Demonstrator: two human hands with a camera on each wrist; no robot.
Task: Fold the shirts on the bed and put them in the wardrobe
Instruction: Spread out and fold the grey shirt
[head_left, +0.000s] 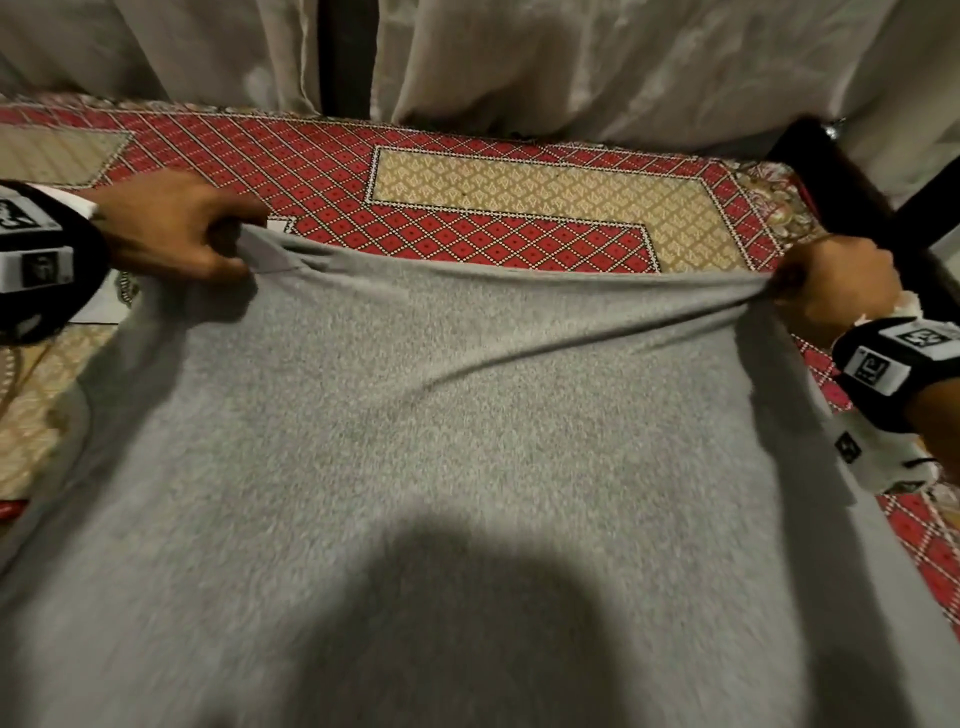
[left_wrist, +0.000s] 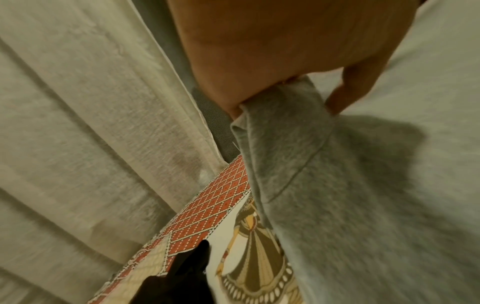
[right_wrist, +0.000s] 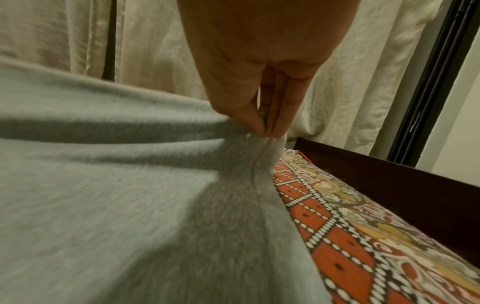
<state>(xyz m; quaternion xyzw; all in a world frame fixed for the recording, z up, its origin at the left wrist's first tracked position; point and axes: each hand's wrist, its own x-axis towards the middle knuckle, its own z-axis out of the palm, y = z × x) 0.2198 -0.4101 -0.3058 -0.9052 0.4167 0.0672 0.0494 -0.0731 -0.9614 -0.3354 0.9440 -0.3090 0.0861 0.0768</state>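
A grey shirt (head_left: 441, 441) is stretched wide over the bed and fills most of the head view. My left hand (head_left: 228, 247) grips its far left corner in curled fingers. My right hand (head_left: 789, 286) pinches its far right corner, and the cloth pulls into taut folds toward it. In the left wrist view the grey shirt (left_wrist: 350, 195) bunches out of my left hand (left_wrist: 285, 98), with a stitched hem showing. In the right wrist view my right hand (right_wrist: 267, 131) pinches a gathered tip of the grey shirt (right_wrist: 116, 205) between thumb and fingers.
The bed wears a red and gold patterned cover (head_left: 467, 208). Pale curtains (head_left: 571, 67) hang along its far side. A dark wooden bed frame (head_left: 857, 182) rises at the far right corner. My shadow falls on the shirt's near part.
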